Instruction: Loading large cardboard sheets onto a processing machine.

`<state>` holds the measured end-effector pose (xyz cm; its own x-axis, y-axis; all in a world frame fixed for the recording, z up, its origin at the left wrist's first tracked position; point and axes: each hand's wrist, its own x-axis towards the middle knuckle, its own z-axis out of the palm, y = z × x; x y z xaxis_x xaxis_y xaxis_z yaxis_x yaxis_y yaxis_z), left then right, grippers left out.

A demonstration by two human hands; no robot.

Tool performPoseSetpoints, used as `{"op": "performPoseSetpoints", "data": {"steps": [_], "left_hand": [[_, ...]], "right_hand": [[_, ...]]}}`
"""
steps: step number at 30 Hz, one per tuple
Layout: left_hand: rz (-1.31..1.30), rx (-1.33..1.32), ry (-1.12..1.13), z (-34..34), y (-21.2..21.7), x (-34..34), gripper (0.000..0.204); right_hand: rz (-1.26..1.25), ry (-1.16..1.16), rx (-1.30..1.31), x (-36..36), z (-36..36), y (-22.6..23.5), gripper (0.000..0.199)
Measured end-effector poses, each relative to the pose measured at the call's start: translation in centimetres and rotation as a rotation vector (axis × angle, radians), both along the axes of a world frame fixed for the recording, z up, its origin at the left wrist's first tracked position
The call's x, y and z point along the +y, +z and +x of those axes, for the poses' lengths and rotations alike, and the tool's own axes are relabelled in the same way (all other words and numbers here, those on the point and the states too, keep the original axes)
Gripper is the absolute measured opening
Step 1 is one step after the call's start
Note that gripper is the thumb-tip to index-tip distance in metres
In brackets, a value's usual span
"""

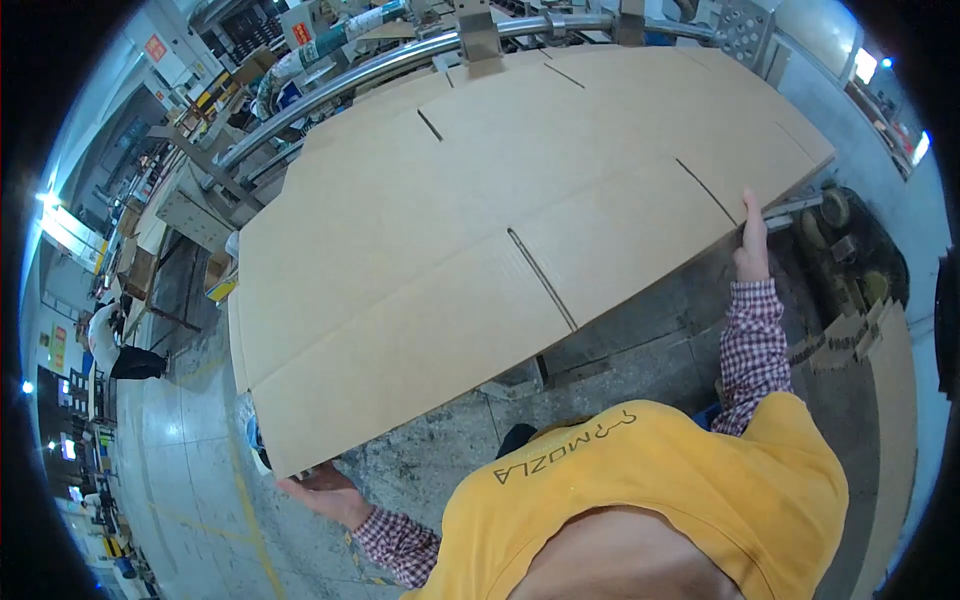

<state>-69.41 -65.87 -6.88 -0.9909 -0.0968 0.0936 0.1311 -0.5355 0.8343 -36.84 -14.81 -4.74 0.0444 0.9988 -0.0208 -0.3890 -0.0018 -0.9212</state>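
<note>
Overhead, looking down: I hold a large flat cardboard sheet [430,240] spread wide between both arms. It is an unfolded box blank, brown, with several cut slots running in from its edges and faint crease lines along its length. My left hand [322,488] sits at the sheet's near left corner, fingers tucked beneath the board so that the corner rests on them; how tightly they close I cannot tell, since the board hides the fingertips. My right hand [752,245] reaches far out to the right edge, fingers extended upward and pressed against the board's rim just below a slot, the thumb side hidden behind the cardboard. The sheet thus lies in front of me, spanning from one hand to the other and extending away toward a curved metal rail [400,55] at its far side. Both sleeves are red-and-white check beneath a yellow vest. Below the sheet is grey concrete floor [620,340]. Stacked cardboard pieces [885,400] stand near right.
</note>
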Motion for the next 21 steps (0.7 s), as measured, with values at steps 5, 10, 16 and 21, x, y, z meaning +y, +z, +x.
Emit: {"op": "performPoseSetpoints", "data": {"steps": [5,10,16,21], "left_hand": [[-0.074,0.020,0.159,-3.1,1.7,2.6,0.049],[-0.163,0.074,0.217,-12.6,1.9,7.5,0.042],[-0.165,0.026,0.058,-22.5,1.0,17.7,0.042],[-0.233,-0.009,0.210,-25.5,0.9,20.4,0.047]], "right_hand": [[0.040,-0.091,0.044,1.2,0.0,-1.2,0.049],[0.020,-0.056,0.069,5.0,-4.1,-1.5,0.046],[-0.033,-0.355,-0.091,15.3,-8.8,-5.2,0.050],[-0.111,-0.441,-0.262,12.7,-13.7,-3.0,0.061]]}}
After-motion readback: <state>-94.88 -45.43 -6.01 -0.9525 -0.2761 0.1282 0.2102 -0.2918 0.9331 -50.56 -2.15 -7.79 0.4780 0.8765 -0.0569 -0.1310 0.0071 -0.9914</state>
